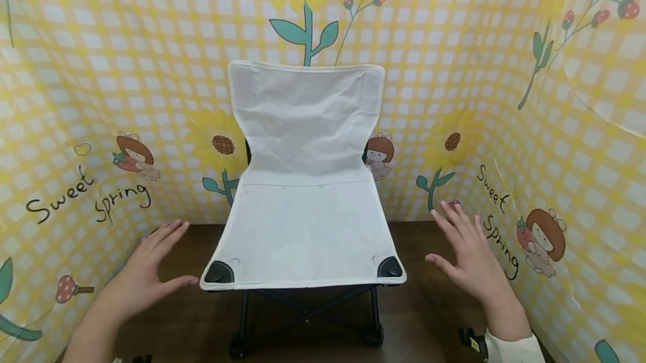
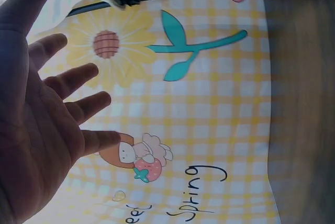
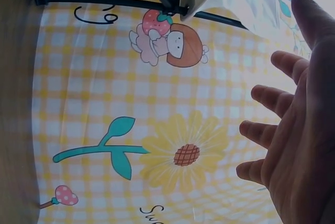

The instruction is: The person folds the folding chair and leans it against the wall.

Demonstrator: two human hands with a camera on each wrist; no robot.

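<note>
A folding camp chair (image 1: 308, 234) with white fabric and a dark metal frame stands unfolded in the middle of the head view. Black patches cover the two front corners of its seat. To the left of the seat, my left hand (image 1: 138, 276) is spread with straight fingers; its thumb tip is close to the front left corner, and I cannot tell if it touches. On the other side, my right hand (image 1: 469, 259) is held apart from the chair, fingers spread. Both palms, the left hand (image 2: 47, 114) and right hand (image 3: 298, 124), hold nothing in the wrist views.
Yellow-and-white checked cloth (image 1: 434, 71) with flowers and cartoon figures hangs behind the chair and along both sides. Under the chair lies a dark brown wooden surface (image 1: 424, 318). Crossed dark legs (image 1: 308, 315) support the seat.
</note>
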